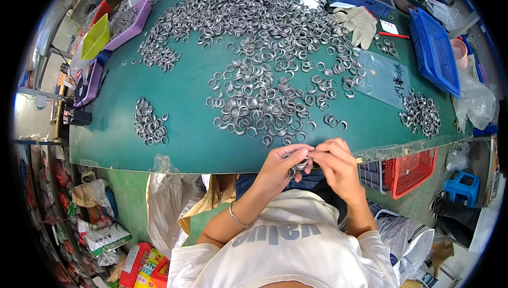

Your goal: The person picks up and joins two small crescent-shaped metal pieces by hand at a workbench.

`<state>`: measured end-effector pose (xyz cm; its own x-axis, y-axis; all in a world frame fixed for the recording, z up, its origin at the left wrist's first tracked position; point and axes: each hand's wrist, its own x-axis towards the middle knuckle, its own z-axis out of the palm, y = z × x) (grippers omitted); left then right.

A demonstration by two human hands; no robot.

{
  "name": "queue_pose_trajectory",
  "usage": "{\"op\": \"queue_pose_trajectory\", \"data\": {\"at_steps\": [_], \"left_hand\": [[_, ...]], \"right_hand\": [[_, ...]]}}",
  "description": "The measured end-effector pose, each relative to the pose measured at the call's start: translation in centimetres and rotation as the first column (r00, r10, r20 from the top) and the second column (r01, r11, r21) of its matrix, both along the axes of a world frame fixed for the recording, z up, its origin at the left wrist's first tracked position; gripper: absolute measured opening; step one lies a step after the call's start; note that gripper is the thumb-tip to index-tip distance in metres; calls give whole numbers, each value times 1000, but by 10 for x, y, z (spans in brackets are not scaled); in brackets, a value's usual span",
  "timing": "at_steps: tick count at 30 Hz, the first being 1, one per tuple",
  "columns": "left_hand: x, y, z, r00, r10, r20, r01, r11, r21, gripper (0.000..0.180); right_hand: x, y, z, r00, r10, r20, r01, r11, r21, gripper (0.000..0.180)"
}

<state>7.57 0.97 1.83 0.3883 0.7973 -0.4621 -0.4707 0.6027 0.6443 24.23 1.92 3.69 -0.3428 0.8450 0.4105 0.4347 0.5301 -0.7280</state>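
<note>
- A person's left hand point(279, 167) curls partway closed around several metal rings point(302, 164) at the near edge of a work table.
- The right hand point(338, 163) meets it there, thumb and fingers bent inward with the tips drawn together beside the left fingertips; whether it grips a ring cannot be told.
- Just beyond both hands, a heap of loose rings point(264, 105) spreads over the green table point(190, 140), running into a broader bank of rings point(254, 13) farther out.
- Left of the left hand, well apart, sits a small cluster of rings point(148, 121); another cluster point(422, 114) lies off to the right of the right hand.
- Ahead and to the right of the right hand lie a clear plastic bag point(375, 74), a pale glove point(364, 23) and a red pen point(393, 34), with a blue basket point(436, 52) beyond the bag.
- Far ahead and left of the hands, a yellow tray point(96, 37) stands beside a purple tray point(138, 21).
- Below table level, a red basket point(410, 171) and a blue stool point(462, 187) stand right of the right hand; a pale sack point(164, 208) stands left of the left hand, over green floor point(124, 182).
</note>
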Motion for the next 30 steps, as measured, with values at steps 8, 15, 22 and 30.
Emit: {"op": "queue_pose_trajectory", "data": {"at_steps": [8,15,22,30], "left_hand": [[0,2,-5,974,96,204,-89,995,-45,13],[2,0,-5,986,118,116,-114,993,-45,18],[8,1,-1,991,120,57,-122,992,32,26],[7,0,-1,996,72,58,-75,996,40,30]], "right_hand": [[15,47,-26,891,-358,280,296,925,239,20],[4,18,-20,609,-492,-622,-133,709,-692,11],[1,4,-14,517,-518,-682,-465,498,-732,17],[-7,-1,-8,992,-103,-75,107,993,49,13]]}}
